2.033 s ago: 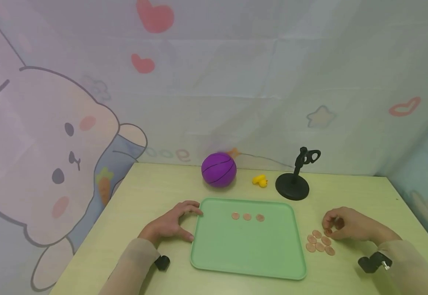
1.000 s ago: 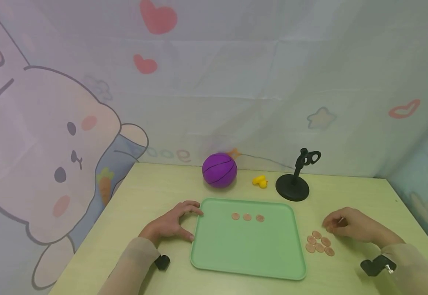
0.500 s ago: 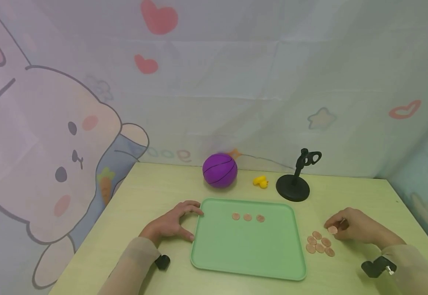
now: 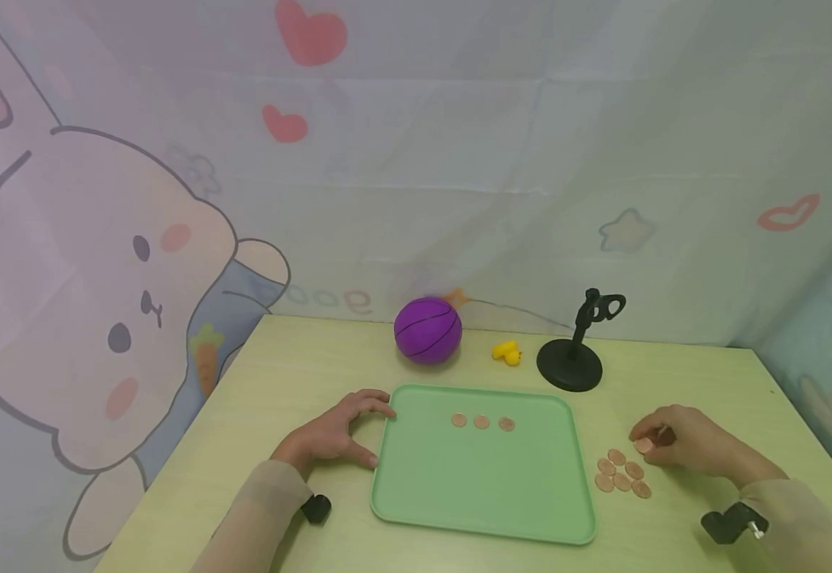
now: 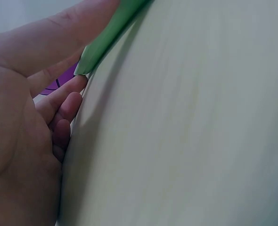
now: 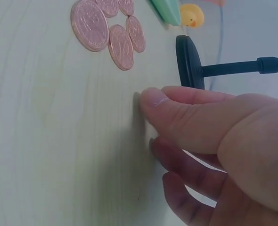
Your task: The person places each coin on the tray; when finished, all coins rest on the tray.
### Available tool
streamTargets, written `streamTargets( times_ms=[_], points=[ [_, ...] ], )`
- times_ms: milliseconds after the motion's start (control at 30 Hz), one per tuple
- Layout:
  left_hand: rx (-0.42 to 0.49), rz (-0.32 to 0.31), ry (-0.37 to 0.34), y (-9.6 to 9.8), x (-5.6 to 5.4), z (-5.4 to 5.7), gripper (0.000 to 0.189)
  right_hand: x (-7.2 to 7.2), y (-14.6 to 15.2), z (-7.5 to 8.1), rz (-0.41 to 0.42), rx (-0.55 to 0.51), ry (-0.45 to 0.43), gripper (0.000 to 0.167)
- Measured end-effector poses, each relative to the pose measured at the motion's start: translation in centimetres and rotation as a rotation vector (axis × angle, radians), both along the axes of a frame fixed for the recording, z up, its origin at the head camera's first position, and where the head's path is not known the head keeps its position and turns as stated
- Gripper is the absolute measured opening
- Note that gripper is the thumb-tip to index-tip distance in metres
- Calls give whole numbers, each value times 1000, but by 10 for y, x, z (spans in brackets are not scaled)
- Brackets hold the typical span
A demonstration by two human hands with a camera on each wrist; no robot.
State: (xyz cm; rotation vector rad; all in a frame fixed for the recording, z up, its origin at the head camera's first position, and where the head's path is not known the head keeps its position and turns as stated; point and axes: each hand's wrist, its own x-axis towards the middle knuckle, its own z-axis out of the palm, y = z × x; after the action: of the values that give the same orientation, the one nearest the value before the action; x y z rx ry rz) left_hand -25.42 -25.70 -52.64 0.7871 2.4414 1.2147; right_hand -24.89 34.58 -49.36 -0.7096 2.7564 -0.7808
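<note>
My right hand (image 4: 691, 442) pinches a copper-coloured coin (image 4: 643, 446) between thumb and fingertips, just right of several matching coins (image 4: 634, 470) lying on the table. In the right wrist view the thumb hides the held coin, while some of the loose coins (image 6: 121, 47) show at the top. A green tray (image 4: 487, 485) lies in the middle, with a row of three coins (image 4: 482, 422) near its far edge. At the tray's left rim, my left hand (image 4: 330, 434) rests with relaxed, spread fingers touching the edge. The left wrist view shows the tray's corner (image 5: 99, 52) beside those fingers.
Behind the tray sit a purple ball (image 4: 427, 331), small yellow ducks (image 4: 507, 352) and a black stand with a round base (image 4: 569, 366). A printed cloth (image 4: 458, 199) hangs behind the pale wooden table (image 4: 301, 358).
The right hand has picked a coin off the table at the edge of the group and now holds it tilted in its fingertips. The left hand and tray have stayed put.
</note>
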Motion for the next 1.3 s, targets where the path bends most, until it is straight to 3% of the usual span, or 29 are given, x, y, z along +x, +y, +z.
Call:
streamTargets(
  times_ms=[233,467,700,1000,1300],
  points=[
    [1,-3,14,0,-1,-2,72,0,-7,-5,4,-81,147,29],
    [-4,1,18,1,-1,0,72,-1,-30,-3,3,-184,199,29],
    [-2,3,13,0,0,1,72,-10,-66,-1,25,-245,168,27],
    [-2,1,13,0,0,0,71,-21,-111,1,141,-282,127,28],
    [5,3,16,1,0,0,71,-19,-154,0,187,-293,77,23]
  ],
)
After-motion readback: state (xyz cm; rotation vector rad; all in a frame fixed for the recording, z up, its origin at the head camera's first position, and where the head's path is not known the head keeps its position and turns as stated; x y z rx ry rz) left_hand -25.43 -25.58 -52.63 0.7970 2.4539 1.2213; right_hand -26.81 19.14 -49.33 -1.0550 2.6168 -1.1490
